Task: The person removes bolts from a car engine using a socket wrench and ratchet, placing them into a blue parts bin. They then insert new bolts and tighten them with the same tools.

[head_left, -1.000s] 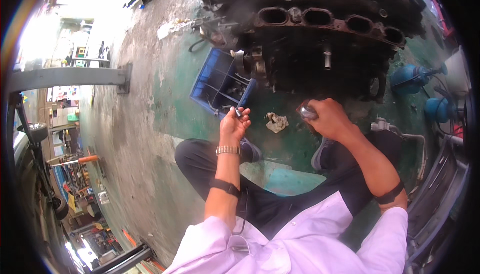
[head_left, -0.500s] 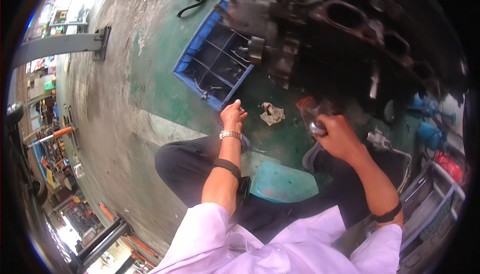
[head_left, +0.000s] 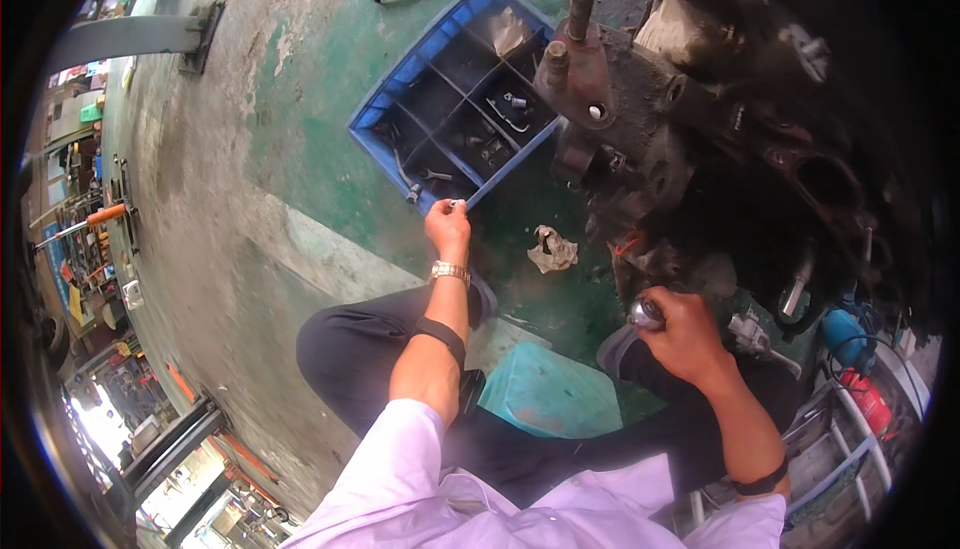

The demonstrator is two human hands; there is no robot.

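Observation:
My left hand (head_left: 449,231) is at the near corner of a blue divided tray (head_left: 395,181), fingers pinched together. Something small and pale shows at the fingertips, too small to name. Inside the tray's compartments lie small metal parts, a hose-like piece and a crumpled wrapper (head_left: 509,33). My right hand (head_left: 688,334) is wrapped round a tool with a rounded silver end (head_left: 647,314); the rest of it is hidden by the fingers. Beyond that hand stands a large dark, greasy engine (head_left: 690,164), with two threaded studs (head_left: 581,11) standing up from a rusty flange.
A crumpled rag or paper (head_left: 552,250) lies on the green floor between my hands. Between my legs is a turquoise block-shaped seat (head_left: 553,391). On the right are a metal frame (head_left: 845,459), a red object (head_left: 866,401) and a blue machine (head_left: 848,337).
My view has shifted, bringing more of the tray and the engine's studs into sight. My left hand has moved to the tray's edge, its fingers now pinched. The right hand keeps its grip.

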